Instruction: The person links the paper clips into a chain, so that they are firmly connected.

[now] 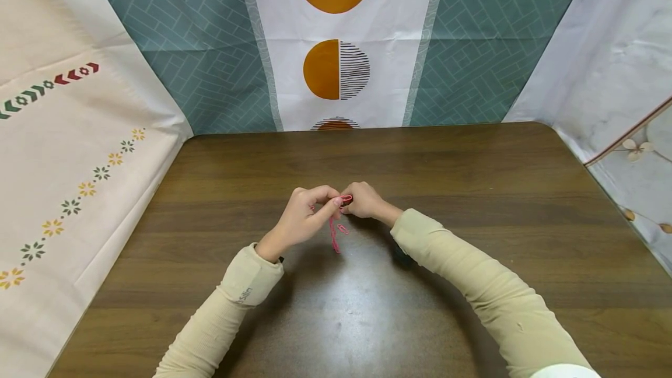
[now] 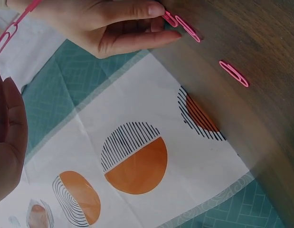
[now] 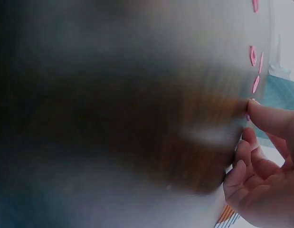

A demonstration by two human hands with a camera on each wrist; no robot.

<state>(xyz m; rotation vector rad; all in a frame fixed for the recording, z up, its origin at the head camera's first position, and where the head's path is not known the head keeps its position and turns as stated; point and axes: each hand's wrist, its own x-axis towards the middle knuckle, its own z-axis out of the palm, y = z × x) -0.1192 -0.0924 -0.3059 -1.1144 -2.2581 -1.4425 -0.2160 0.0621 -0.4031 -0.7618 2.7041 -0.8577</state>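
Note:
Pink paper clips are in both hands above the middle of the table. In the head view my left hand (image 1: 304,217) pinches a pink paper clip (image 1: 346,198) between thumb and forefinger. My right hand (image 1: 366,200) meets it there with curled fingers. Linked pink clips (image 1: 333,237) are seen below the left hand. A single loose paper clip (image 2: 234,73) lies on the table. The left wrist view shows linked clips (image 2: 9,34) close to the left hand (image 2: 9,137). My right hand (image 3: 268,156) pinches a bit of pink in the right wrist view, mostly hidden by the fingertips.
The brown wooden table (image 1: 210,179) runs back to a patterned cloth (image 1: 199,45). White cloths hang at the left and right sides. A small dark object (image 1: 403,256) shows beside the right sleeve.

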